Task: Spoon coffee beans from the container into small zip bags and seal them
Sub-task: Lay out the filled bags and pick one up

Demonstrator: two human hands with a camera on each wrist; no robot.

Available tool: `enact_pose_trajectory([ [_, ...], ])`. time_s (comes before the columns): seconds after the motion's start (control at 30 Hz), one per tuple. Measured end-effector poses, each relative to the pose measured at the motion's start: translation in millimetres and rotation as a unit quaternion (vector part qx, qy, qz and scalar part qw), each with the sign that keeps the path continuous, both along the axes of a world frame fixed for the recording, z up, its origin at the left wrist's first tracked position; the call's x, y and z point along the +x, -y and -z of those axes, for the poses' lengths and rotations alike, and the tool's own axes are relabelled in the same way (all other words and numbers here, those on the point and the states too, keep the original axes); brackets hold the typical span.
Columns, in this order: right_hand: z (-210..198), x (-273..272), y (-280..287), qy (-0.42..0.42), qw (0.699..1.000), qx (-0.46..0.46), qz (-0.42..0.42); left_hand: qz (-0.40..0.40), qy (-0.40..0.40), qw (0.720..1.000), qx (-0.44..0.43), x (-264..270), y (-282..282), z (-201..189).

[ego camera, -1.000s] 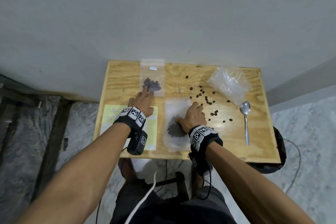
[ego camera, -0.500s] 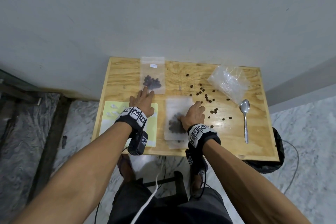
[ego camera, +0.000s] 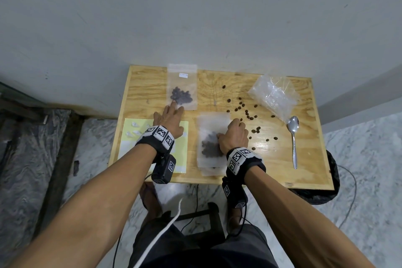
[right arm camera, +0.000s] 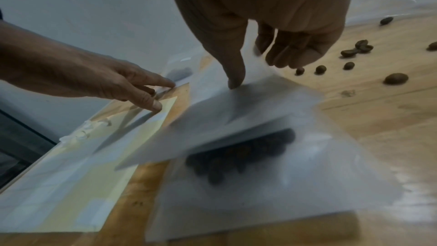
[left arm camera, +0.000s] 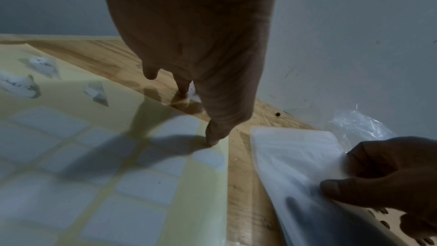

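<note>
The wooden table (ego camera: pixel 304 159) carries zip bags (ego camera: pixel 214 124), loose coffee beans (ego camera: pixel 247 112), a spoon (ego camera: pixel 293 137) and a label sheet (ego camera: pixel 128 150).

Blurred zip bags (right arm camera: pixel 236 137) under the right hand (right arm camera: pixel 272 16), count unclear.

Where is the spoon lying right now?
In the head view the spoon lies on the table's right side, bowl toward the wall, just below the crumpled plastic bag and right of the scattered beans.
</note>
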State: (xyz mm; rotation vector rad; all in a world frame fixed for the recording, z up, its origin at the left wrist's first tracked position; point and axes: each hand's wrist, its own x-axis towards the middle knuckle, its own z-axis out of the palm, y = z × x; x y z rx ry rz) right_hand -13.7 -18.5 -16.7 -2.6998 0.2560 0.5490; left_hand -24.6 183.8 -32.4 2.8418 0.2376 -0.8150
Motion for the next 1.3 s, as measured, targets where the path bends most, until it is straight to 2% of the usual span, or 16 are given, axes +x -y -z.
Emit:
enact_pose_trajectory([
  [0.07,-4,0,6,0.011,0.999,0.04,-0.001,-0.001,-0.001,1.0,-0.008,-1,-1,-3],
  [0.17,-16,1,16,-0.009,0.981,0.191,0.028,-0.026,0.023,0.998,-0.049,-2,1,-14],
  [0.23,-32,1,22,-0.041,0.953,0.295,0.05,-0.085,0.063,0.986,-0.131,-7,7,-25],
  [0.27,-42,0,24,-0.056,0.942,0.328,0.051,-0.127,0.088,0.969,-0.193,-11,12,-30],
  [0.3,-52,0,25,-0.063,0.933,0.351,0.042,-0.175,0.112,0.941,-0.266,-16,16,-37],
  [0.37,-71,2,25,-0.075,0.915,0.396,0.021,-0.271,0.131,0.863,-0.406,-27,25,-51],
  [0.43,-86,6,18,-0.095,0.895,0.435,-0.008,-0.345,0.107,0.788,-0.498,-38,28,-61],
  [0.47,-92,9,12,-0.106,0.889,0.445,-0.028,-0.364,0.1,0.762,-0.525,-42,25,-62],
  [0.63,-95,11,-43,-0.147,0.871,0.455,-0.116,-0.428,0.128,0.656,-0.608,-68,-8,-69],
  [0.7,-87,7,-71,-0.162,0.865,0.463,-0.11,-0.469,0.161,0.615,-0.613,-81,-29,-70],
  [0.77,-71,3,-98,-0.158,0.873,0.454,-0.085,-0.512,0.194,0.589,-0.595,-100,-53,-66],
  [0.83,-49,-1,-123,-0.126,0.903,0.397,-0.1,-0.553,0.209,0.569,-0.572,-119,-76,-62],
  [0.93,-17,-6,-149,-0.063,0.94,0.262,-0.211,-0.589,0.23,0.562,-0.533,-145,-101,-57],
  [1.07,2,-15,-172,-0.038,0.941,0.117,-0.316,-0.607,0.249,0.562,-0.504,-164,-119,-51],
  [1.3,12,-22,-191,0.01,0.938,0.018,-0.345,-0.616,0.242,0.553,-0.506,-168,-123,-46],
])
